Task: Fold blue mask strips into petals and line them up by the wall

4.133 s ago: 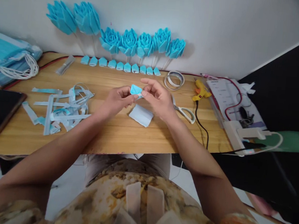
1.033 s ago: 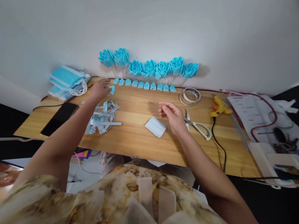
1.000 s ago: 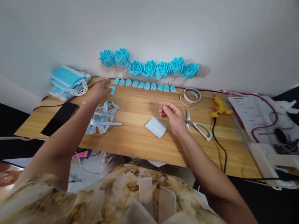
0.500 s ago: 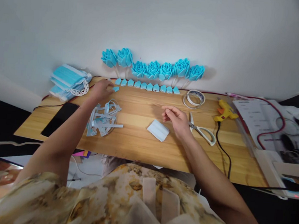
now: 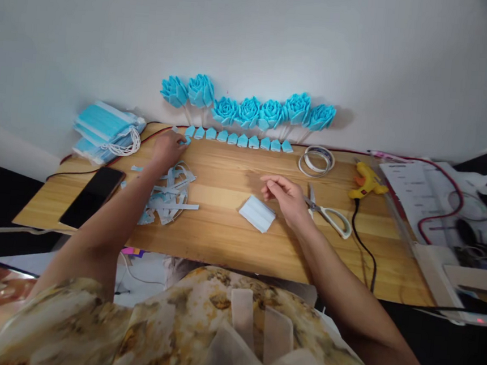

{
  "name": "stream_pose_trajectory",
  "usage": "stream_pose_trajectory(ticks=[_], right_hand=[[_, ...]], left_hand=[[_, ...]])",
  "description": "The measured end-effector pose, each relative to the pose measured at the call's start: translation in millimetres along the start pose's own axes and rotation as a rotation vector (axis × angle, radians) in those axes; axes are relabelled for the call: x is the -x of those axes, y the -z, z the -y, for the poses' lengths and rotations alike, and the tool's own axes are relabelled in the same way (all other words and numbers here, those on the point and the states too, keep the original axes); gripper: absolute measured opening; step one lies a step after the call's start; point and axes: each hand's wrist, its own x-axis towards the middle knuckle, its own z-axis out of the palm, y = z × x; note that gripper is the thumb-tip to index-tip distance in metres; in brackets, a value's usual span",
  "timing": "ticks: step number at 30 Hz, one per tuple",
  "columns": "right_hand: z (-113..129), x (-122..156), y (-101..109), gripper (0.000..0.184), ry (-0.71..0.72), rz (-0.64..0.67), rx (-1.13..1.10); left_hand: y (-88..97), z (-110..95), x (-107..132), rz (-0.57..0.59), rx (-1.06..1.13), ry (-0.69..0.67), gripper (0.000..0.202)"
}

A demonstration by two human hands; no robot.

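At ten o'clock on your worktop [image 5: 219, 172], your left hand [image 5: 170, 148] meets a folded blue piece [image 5: 188, 140]; I can't tell whether it's pinched. A stray nudge could skew the folded row [image 5: 242, 141] at twelve. Your right hand [image 5: 286, 198], at three, curls loosely, seemingly holding nothing.

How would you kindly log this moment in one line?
left hand: at blue piece | right hand: loosely curled beside pale sheet | folded pieces: row before blue flowers | scissors: on table
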Motion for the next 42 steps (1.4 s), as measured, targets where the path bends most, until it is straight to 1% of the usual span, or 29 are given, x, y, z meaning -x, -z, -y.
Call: stream_pose_trajectory(ticks=[2, 4, 9, 17, 21, 24, 31, 35, 40, 42], right_hand=[[-1.0, -0.4, 0.5, 0.036, -0.001, 0.004, 0.007], [-2.1, -0.8, 1.0, 0.036, 0.000, 0.014, 0.014], [-4.8, -1.4, 2.7, 0.032, 0.002, 0.029, 0.013], [-4.5, -2.1, 2.9, 0.032, -0.001, 0.026, 0.013], [-4.9, -1.6, 2.7, 0.032, -0.003, 0.036, 0.017], [-5.4, -1.8, 2.9, 0.032, -0.001, 0.034, 0.010], [-6.4, -2.6, 4.2, 0.032, 0.002, 0.045, 0.002], [-6.9, -1.7, 3.9, 0.031, 0.013, 0.052, -0.004], [-6.9, -2.5, 3.0, 0.033, -0.001, 0.047, -0.007], [-7.7, -3.3, 3.7, 0.032, 0.010, 0.052, -0.002]], left_hand=[[-3.1, 4.2, -2.2, -0.056, -0.081, -0.041, 0.032], [-5.1, 6.6, -3.6, -0.076, -0.114, -0.060, 0.032], [-4.8, 4.0, -5.3, -0.058, -0.097, -0.046, 0.028], [3.1, 2.7, -1.2, -0.039, -0.052, -0.051, 0.034], [5.6, 1.5, 2.3, -0.069, -0.060, -0.015, 0.034], [5.9, -1.2, 2.7, -0.072, -0.093, 0.005, 0.032], [1.3, -1.5, -4.2, -0.099, -0.165, 0.051, 0.033], [-2.2, -0.8, -8.2, -0.081, -0.217, 0.070, 0.033], [-2.6, -2.5, -10.5, -0.055, -0.244, 0.088, 0.037], [-0.4, -1.8, -10.0, -0.010, -0.230, 0.066, 0.041]])
